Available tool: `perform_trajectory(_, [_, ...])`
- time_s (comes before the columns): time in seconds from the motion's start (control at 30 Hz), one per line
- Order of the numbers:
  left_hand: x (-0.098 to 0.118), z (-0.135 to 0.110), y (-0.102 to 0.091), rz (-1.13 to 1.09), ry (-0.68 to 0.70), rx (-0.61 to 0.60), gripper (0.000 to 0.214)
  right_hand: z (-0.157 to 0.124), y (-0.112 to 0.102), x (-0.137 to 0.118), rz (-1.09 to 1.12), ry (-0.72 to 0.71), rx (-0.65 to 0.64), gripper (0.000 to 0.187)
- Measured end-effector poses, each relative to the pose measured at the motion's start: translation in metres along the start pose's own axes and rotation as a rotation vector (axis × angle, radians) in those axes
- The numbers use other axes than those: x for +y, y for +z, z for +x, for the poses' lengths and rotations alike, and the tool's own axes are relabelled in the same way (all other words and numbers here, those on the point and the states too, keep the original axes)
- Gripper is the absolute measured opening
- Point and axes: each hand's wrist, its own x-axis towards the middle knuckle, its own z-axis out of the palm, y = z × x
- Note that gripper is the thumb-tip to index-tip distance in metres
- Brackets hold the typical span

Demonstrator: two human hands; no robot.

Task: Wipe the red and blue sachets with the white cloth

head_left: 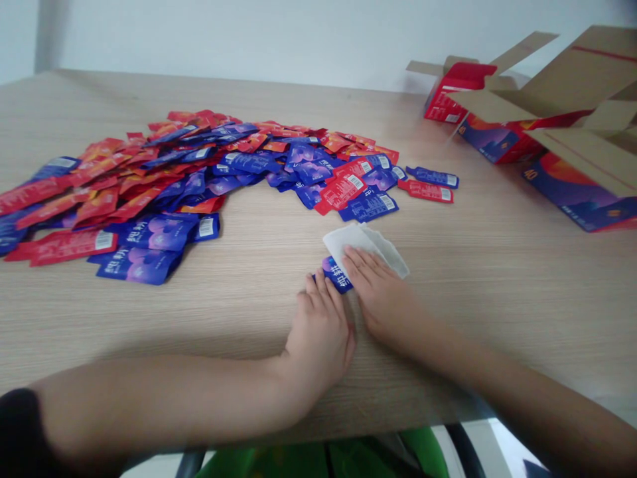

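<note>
On the table just in front of me lies a small blue pouch (338,275) with white characters, partly covered. My left hand (322,318) holds its near left end down, fingertips pressed together on it. A folded white tissue (348,238) rests over the pouch's far right part. Fingers of my right hand (381,289) press the tissue flat against the pouch. Beyond the hands spreads a heap of blue and red-orange pouches (199,166). A red pouch (426,191) and a blue pouch (432,176) lie at the heap's right end.
Open cardboard boxes stand at the right with flaps raised: a red box (455,93) at the back, a blue-and-red box (490,138), and a larger box (567,189) nearer. A white wall (298,43) borders the wooden table (223,318) behind.
</note>
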Motion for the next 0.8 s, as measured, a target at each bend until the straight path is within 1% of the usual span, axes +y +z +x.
perform_trajectory(0.13, [0.0, 0.0, -0.0002, -0.001, 0.003, 0.021, 0.07, -0.0001, -0.0005, 0.0019, 0.02, 0.005, -0.017, 0.061])
perform_trajectory(0.3, [0.0011, 0.0006, -0.0005, -0.006, 0.013, 0.007, 0.069, 0.0003, 0.0002, 0.0043, 0.023, 0.0, -0.015, 0.06])
perform_trajectory(0.43, [0.0018, 0.0002, 0.0006, -0.021, 0.01, 0.031, 0.07, 0.0006, -0.0012, 0.0045, 0.006, -0.003, -0.019, 0.059])
perform_trajectory(0.8, [0.0019, 0.0005, -0.0004, 0.037, 0.014, 0.033, 0.066, -0.0013, -0.0044, 0.0004, -0.028, 0.037, -0.024, 0.059])
